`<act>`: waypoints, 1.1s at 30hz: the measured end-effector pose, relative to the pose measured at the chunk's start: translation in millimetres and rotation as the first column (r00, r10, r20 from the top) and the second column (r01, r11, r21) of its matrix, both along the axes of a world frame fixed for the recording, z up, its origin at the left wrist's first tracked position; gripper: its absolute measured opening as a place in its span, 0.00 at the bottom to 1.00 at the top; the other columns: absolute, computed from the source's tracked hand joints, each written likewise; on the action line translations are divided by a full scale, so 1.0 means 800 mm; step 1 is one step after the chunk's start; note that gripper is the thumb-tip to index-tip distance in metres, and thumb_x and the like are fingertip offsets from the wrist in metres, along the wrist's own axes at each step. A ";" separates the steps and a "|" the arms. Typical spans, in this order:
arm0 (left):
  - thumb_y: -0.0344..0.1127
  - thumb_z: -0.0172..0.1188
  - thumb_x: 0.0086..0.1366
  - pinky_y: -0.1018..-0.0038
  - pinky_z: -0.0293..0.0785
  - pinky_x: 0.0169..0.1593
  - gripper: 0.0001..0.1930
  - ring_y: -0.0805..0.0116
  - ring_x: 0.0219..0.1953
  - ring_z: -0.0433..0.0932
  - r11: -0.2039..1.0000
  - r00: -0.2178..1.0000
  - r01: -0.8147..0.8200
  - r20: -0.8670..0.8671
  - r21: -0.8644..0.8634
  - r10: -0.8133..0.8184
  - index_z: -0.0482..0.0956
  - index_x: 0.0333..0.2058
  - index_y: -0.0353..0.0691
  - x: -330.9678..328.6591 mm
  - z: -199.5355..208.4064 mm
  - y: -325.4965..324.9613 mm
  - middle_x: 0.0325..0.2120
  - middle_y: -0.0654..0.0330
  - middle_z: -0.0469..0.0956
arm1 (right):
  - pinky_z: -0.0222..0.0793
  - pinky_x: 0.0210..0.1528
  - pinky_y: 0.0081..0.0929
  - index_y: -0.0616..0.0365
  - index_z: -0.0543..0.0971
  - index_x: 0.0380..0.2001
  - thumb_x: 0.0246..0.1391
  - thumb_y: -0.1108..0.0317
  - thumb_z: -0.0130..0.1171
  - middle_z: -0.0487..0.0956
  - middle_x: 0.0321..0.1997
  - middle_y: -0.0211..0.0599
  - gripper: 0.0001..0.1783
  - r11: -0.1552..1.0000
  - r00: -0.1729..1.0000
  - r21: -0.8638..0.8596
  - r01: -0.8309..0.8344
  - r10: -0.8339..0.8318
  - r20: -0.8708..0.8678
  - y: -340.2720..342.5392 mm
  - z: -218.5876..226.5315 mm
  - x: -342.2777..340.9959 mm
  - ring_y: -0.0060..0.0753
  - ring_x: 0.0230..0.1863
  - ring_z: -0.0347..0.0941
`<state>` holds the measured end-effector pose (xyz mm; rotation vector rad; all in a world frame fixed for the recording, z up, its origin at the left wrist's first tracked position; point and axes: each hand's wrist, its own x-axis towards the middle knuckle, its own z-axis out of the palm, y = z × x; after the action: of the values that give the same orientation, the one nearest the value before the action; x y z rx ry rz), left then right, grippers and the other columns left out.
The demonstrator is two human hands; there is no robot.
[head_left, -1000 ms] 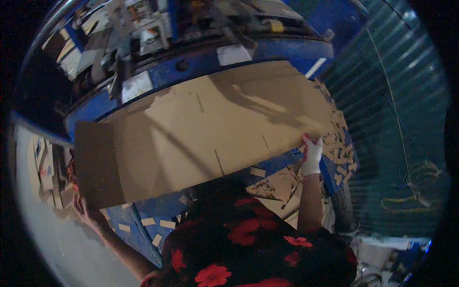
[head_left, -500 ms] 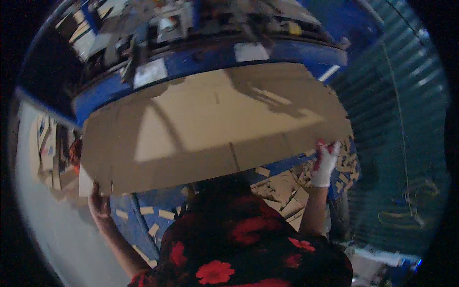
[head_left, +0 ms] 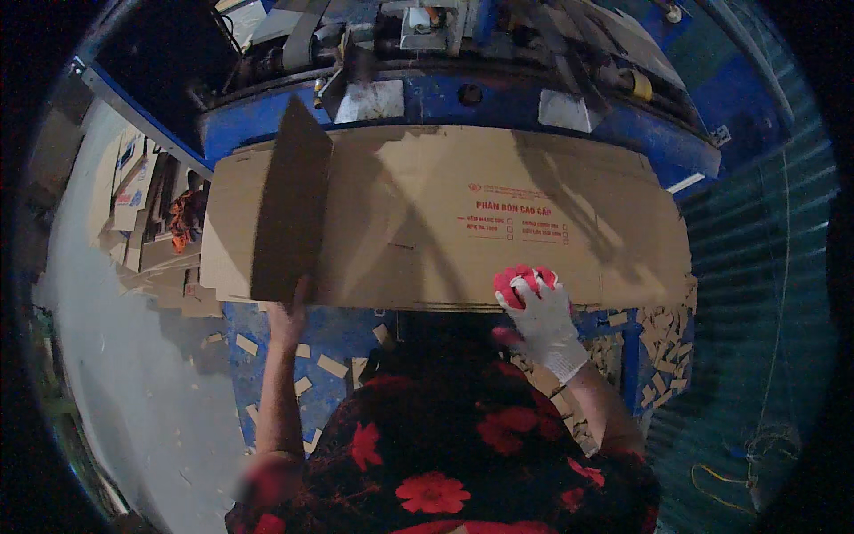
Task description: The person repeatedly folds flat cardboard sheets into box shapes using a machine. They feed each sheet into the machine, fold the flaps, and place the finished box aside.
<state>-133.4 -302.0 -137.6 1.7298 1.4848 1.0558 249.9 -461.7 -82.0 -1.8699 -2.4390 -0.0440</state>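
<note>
A brown cardboard sheet [head_left: 400, 205] with red print lies on top of other cardboard against a blue machine. At its left a dark cardboard panel [head_left: 292, 214] stands tilted up. My bare left hand [head_left: 286, 322] grips that panel at its lower near corner, thumb on the face turned toward me; the other fingers are mostly hidden. My right hand [head_left: 538, 316], in a white glove with red-coated fingers, rests at the sheet's near edge. Its fingers lie bent on the cardboard, while the thumb sticks out apart, below the edge. Nothing shows within this hand.
Beyond the sheet runs the machine's blue front beam [head_left: 427, 107], with metal plates and rollers. Cardboard scraps [head_left: 663, 351] litter the blue surface below. Stacked cardboard [head_left: 147, 205] stands at the left on the grey floor [head_left: 133, 356]. A green corrugated wall [head_left: 756, 294] closes the right side.
Both hands held a wide plain sheet by its near corners. Now red print shows on the upper sheet, a panel stands raised at left, and my right hand has moved inward.
</note>
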 end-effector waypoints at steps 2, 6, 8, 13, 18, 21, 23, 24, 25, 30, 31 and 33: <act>0.23 0.55 0.61 0.68 0.69 0.52 0.18 0.56 0.48 0.75 0.999 0.998 0.047 -0.044 0.022 -0.046 0.71 0.51 0.32 0.021 0.011 0.007 0.45 0.47 0.76 | 0.53 0.60 0.60 0.48 0.71 0.54 0.40 0.55 0.64 0.66 0.57 0.47 0.34 1.000 0.995 -0.016 -0.005 0.007 0.102 0.012 -0.006 0.004 0.58 0.59 0.61; 0.17 0.55 0.52 0.67 0.72 0.51 0.28 0.53 0.48 0.77 0.952 0.930 0.299 -0.242 0.067 -0.275 0.70 0.54 0.34 0.034 0.080 0.037 0.45 0.44 0.76 | 0.54 0.59 0.61 0.46 0.73 0.54 0.34 0.54 0.68 0.66 0.58 0.50 0.37 0.999 0.996 -0.039 0.022 -0.019 0.090 0.015 0.009 0.016 0.61 0.63 0.56; 0.15 0.55 0.48 0.66 0.72 0.50 0.32 0.52 0.49 0.76 0.918 0.883 0.375 -0.352 0.128 -0.311 0.69 0.56 0.36 0.046 0.117 0.051 0.47 0.44 0.76 | 0.54 0.59 0.60 0.46 0.71 0.55 0.36 0.55 0.67 0.65 0.59 0.49 0.38 0.998 0.998 -0.053 0.017 -0.013 0.065 0.014 0.025 0.020 0.60 0.62 0.57; 0.14 0.56 0.46 0.63 0.73 0.52 0.35 0.48 0.51 0.75 0.886 0.823 0.424 -0.489 0.188 -0.290 0.67 0.58 0.37 0.083 0.151 0.082 0.51 0.43 0.73 | 0.57 0.59 0.54 0.47 0.66 0.60 0.46 0.60 0.59 0.65 0.60 0.48 0.35 0.997 0.967 -0.079 0.026 -0.005 0.256 0.030 0.046 0.044 0.53 0.59 0.62; 0.17 0.57 0.50 0.62 0.69 0.57 0.34 0.46 0.56 0.69 0.757 0.811 0.509 -0.523 0.410 -0.263 0.65 0.59 0.35 0.134 0.091 0.125 0.55 0.43 0.68 | 0.62 0.56 0.52 0.46 0.74 0.53 0.45 0.68 0.54 0.69 0.57 0.44 0.26 0.975 0.965 0.222 -0.021 -0.038 0.259 0.096 0.016 0.093 0.52 0.53 0.67; 0.20 0.49 0.57 0.62 0.64 0.62 0.28 0.48 0.62 0.63 0.763 0.840 0.482 -0.474 0.432 -0.263 0.63 0.59 0.34 0.152 0.064 0.157 0.57 0.44 0.66 | 0.65 0.55 0.47 0.44 0.77 0.50 0.43 0.70 0.55 0.71 0.57 0.38 0.26 0.931 0.975 0.361 -0.044 -0.038 0.217 0.137 -0.005 0.121 0.50 0.51 0.68; 0.21 0.46 0.60 0.62 0.62 0.63 0.26 0.48 0.62 0.63 0.748 0.854 0.481 -0.436 0.458 -0.283 0.63 0.59 0.34 0.163 0.054 0.175 0.58 0.44 0.65 | 0.66 0.56 0.44 0.43 0.77 0.50 0.43 0.70 0.55 0.70 0.57 0.36 0.26 0.939 0.973 0.340 -0.043 -0.038 0.229 0.161 -0.015 0.141 0.49 0.52 0.68; 0.21 0.45 0.60 0.62 0.62 0.63 0.26 0.48 0.62 0.62 0.789 0.855 0.469 -0.428 0.397 -0.293 0.63 0.59 0.33 0.167 0.051 0.183 0.58 0.44 0.65 | 0.65 0.58 0.42 0.41 0.77 0.51 0.43 0.70 0.55 0.70 0.56 0.36 0.27 0.901 0.979 0.432 -0.037 -0.054 0.196 0.173 -0.021 0.147 0.49 0.54 0.67; 0.21 0.44 0.60 0.62 0.61 0.63 0.26 0.49 0.62 0.62 0.802 0.854 0.469 -0.421 0.370 -0.305 0.63 0.60 0.33 0.172 0.048 0.195 0.58 0.43 0.65 | 0.65 0.58 0.42 0.42 0.76 0.52 0.43 0.70 0.55 0.70 0.57 0.36 0.27 0.903 0.982 0.425 -0.058 -0.025 0.186 0.188 -0.025 0.157 0.49 0.54 0.67; 0.20 0.43 0.60 0.62 0.61 0.63 0.26 0.47 0.61 0.64 0.736 0.852 0.473 -0.464 0.485 -0.242 0.61 0.60 0.31 0.211 0.025 0.306 0.58 0.41 0.64 | 0.59 0.62 0.47 0.43 0.71 0.56 0.46 0.70 0.54 0.67 0.60 0.37 0.29 0.906 0.967 0.416 -0.074 -0.036 0.252 0.295 -0.036 0.201 0.47 0.58 0.64; 0.19 0.43 0.60 0.62 0.62 0.62 0.26 0.46 0.59 0.65 0.742 0.859 0.453 -0.464 0.494 -0.216 0.61 0.60 0.31 0.223 0.020 0.336 0.57 0.41 0.65 | 0.58 0.63 0.46 0.43 0.71 0.57 0.46 0.70 0.54 0.67 0.60 0.37 0.30 0.930 0.962 0.366 -0.021 -0.080 0.259 0.323 -0.033 0.210 0.46 0.59 0.64; 0.19 0.42 0.59 0.61 0.64 0.59 0.27 0.44 0.57 0.67 0.715 0.859 0.428 -0.496 0.553 -0.130 0.60 0.59 0.31 0.253 0.016 0.395 0.55 0.39 0.67 | 0.58 0.63 0.44 0.43 0.70 0.57 0.46 0.71 0.54 0.67 0.61 0.37 0.31 0.913 0.962 0.409 0.001 -0.113 0.248 0.390 -0.021 0.224 0.46 0.59 0.64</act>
<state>69.1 13.8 -125.0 2.7421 1.0535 1.1474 429.1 -149.8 -98.9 -1.8354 -2.2872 -0.7933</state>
